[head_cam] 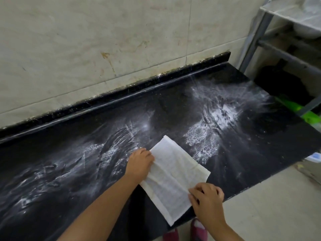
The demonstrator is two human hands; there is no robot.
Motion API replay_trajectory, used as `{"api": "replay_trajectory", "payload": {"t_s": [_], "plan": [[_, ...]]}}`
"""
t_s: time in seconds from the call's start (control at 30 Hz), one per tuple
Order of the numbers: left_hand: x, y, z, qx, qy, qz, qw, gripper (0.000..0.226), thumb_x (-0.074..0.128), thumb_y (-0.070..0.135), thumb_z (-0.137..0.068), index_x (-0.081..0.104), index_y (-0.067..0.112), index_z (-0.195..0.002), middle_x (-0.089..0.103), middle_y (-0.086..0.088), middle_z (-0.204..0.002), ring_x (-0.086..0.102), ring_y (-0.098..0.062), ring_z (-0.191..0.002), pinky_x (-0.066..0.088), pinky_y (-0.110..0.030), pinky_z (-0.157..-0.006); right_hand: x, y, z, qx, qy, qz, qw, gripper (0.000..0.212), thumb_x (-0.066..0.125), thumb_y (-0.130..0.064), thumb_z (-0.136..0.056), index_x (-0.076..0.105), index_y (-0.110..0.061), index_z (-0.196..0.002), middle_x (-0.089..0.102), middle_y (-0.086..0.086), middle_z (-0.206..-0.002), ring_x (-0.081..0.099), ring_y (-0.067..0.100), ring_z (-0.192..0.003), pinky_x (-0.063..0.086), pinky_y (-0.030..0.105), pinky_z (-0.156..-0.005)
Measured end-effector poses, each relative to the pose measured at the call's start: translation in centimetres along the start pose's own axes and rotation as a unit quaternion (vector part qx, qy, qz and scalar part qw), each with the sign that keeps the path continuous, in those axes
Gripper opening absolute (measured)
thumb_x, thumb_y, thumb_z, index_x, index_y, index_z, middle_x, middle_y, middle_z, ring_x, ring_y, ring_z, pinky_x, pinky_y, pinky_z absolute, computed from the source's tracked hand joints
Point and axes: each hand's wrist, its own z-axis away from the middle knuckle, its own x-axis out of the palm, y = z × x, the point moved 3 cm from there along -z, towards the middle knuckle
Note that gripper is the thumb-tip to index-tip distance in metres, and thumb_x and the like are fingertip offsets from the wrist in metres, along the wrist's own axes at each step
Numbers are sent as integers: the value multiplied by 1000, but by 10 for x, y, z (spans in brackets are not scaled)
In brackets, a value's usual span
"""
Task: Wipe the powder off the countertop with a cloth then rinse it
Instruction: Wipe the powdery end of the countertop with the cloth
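Left grip [140, 161] pinching cloth [171, 178] edge, right grip [206, 197] likewise; folded cloth near front edge; powder [224, 115] smeared across surface [173, 108]; wiping barely begun, rinse pending.

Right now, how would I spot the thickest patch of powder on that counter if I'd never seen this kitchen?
Start at the long black countertop under the tiled wall. Follow it to its right end, near the metal rack, well beyond the white cloth held by both hands. The thickest patch is a solid bright white clump; elsewhere the powder lies in thin grey streaks.
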Motion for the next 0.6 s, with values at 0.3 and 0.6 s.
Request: {"api": "replay_trajectory", "payload": {"t_s": [0.3, 0.6], "plan": [[-30, 0, 22, 28, 121, 80, 989, 30, 44, 25, -76, 70, 12, -70, 68, -1, -74, 47, -13, -90, 47, -26, -78, -34, 10, -24, -51, 42, -51, 996, 35, 48, -31, -78, 73, -15, -59, 57, -3, -56, 39, 10, -69, 30, 24, -71], [-75, 14, 60, 7, 166, 178, 970, 37, 33, 42, -95, 59, 19, -84, 67, -4, -78, 48, -8, -79, 37, -18, -73, -82, 3, -72, -71, 65, -139, 986, 28, 45, -20, -83, 67, -6, -71, 65, 2, -72, 47, 11, -80, 31, 19, -77]]}}
